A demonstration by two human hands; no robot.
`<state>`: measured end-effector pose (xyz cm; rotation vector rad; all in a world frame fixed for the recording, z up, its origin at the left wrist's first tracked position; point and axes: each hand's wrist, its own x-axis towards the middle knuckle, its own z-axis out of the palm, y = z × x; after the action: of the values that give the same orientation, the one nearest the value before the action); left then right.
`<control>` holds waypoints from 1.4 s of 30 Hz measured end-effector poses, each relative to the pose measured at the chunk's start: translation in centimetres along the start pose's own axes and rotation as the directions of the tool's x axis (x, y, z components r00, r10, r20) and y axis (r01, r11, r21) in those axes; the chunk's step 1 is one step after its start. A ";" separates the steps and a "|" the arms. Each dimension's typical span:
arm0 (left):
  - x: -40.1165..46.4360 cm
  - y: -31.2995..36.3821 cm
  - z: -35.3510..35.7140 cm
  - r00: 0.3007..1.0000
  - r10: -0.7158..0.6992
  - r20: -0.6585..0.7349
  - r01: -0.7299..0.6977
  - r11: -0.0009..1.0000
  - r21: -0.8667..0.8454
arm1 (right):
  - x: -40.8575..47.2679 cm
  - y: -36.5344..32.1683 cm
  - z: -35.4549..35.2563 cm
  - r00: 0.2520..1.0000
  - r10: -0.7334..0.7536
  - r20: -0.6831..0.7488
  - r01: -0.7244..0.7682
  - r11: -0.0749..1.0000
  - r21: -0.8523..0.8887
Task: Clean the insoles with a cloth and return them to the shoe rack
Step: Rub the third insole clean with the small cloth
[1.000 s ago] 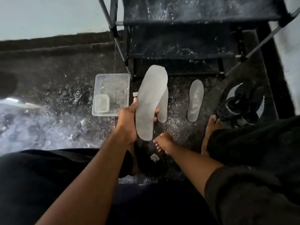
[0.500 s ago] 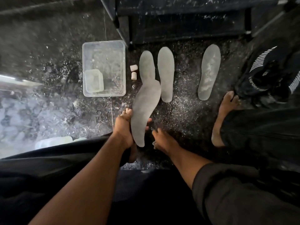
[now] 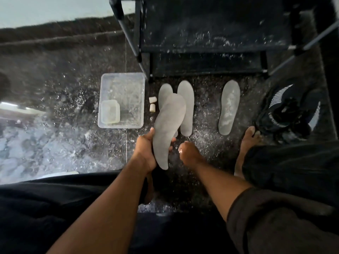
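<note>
Grey insole (image 3: 167, 129) in left hand (image 3: 145, 151) overlaps floor insoles (image 3: 186, 107).

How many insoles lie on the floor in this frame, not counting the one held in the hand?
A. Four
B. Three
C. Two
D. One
B. While the left hand grips one insole, three more lie on the floor: two side by side behind it and one apart to the right.
</note>
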<state>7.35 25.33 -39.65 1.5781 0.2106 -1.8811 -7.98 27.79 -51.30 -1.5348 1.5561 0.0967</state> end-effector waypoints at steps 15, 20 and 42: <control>-15.6 8.5 10.6 0.846 0.372 0.382 -0.419 0.907 0.045 | -10.0 -12.8 -27.2 0.909 -0.026 -0.416 0.217 0.882 0.419; -19.8 6.5 10.1 0.805 0.417 0.423 -0.475 0.879 0.036 | -16.8 -13.6 -28.7 0.832 -0.085 -0.549 0.364 0.830 0.423; -18.3 1.6 9.3 0.755 0.366 0.544 -0.451 0.892 0.027 | -19.5 -13.9 -25.0 0.518 -0.550 -0.655 0.634 0.761 -0.137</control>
<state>1.60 26.24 -19.88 1.0202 -0.5064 -1.9120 -13.66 23.85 -17.44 -2.0491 1.3831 -1.0481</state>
